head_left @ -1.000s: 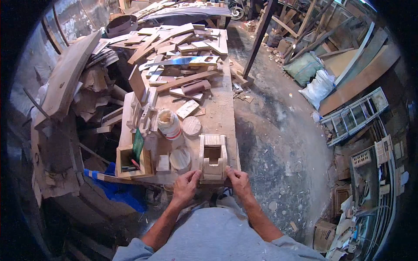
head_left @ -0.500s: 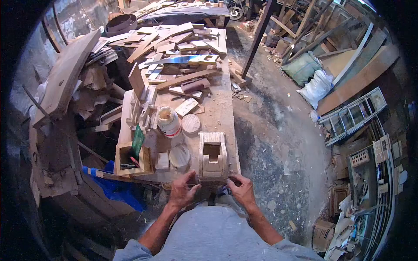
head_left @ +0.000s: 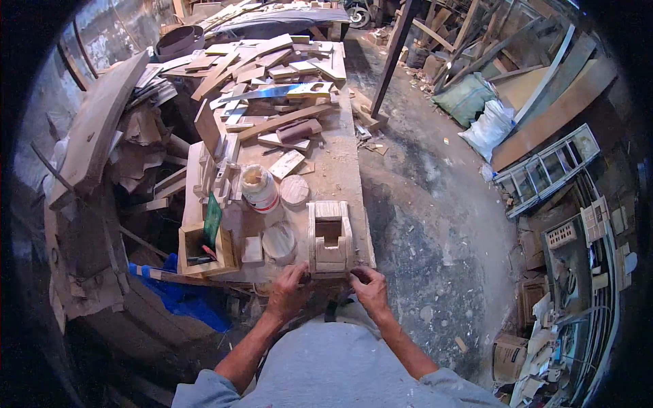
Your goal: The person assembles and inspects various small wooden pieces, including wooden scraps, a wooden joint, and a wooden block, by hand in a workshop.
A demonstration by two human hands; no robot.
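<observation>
A small box-shaped wooden piece (head_left: 330,260) with raised sides and an opening in its top stands at the near edge of the workbench (head_left: 343,163). My left hand (head_left: 288,292) is closed at its near left corner, fingertips against the wood. At the near right corner, my right hand (head_left: 369,291) pinches with thumb and fingers. The undersides of both grips are hidden. Left of the piece lie a round wooden disc (head_left: 279,242) and a small pale block (head_left: 252,249). Another disc (head_left: 295,190) rests farther back, beside an open glue jar (head_left: 260,190).
A wooden box (head_left: 231,255) holding tools and a green-handled item stands on the bench's left. Behind are a handsaw (head_left: 272,92), a brown roll (head_left: 299,130) and heaped wood offcuts. A dark post (head_left: 393,61), sacks and a ladder (head_left: 547,175) are to the right.
Both hands have moved inward and forward, from just off the near corners of the wooden piece to contact with it. The view has shifted slightly.
</observation>
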